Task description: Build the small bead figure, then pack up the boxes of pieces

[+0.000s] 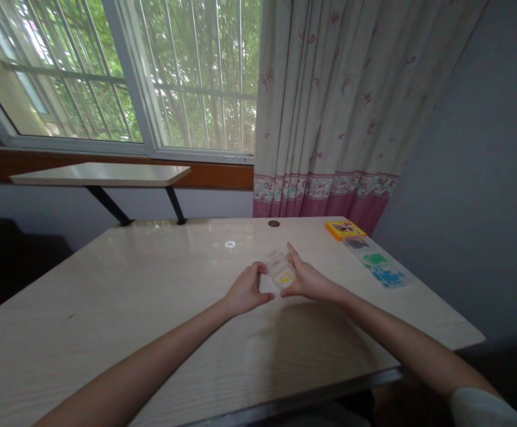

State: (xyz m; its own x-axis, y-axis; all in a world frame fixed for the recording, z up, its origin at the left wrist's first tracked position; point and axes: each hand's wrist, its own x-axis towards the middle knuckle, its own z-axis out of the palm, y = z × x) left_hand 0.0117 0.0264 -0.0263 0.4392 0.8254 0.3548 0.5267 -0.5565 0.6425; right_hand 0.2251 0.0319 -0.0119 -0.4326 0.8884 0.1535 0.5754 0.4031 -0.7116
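Note:
Over the middle of the desk, a small clear plastic box (283,274) with yellow pieces (287,278) in its near part is between my two hands. Its far part looks like a raised clear lid, though blur hides the details. My right hand (305,279) grips the box's right side, thumb at the near edge and a finger reaching along the far side. My left hand (246,289) is curved round the left side, fingertips at the box's edge and thumb near its front corner.
At the desk's (160,308) right edge lie an orange-yellow box (345,229) and clear packs with dark (356,243), green (375,259) and blue pieces (388,276). A raised shelf (102,173) stands at the back left. Behind are a cable hole (274,223), curtain (329,118) and barred window (200,77).

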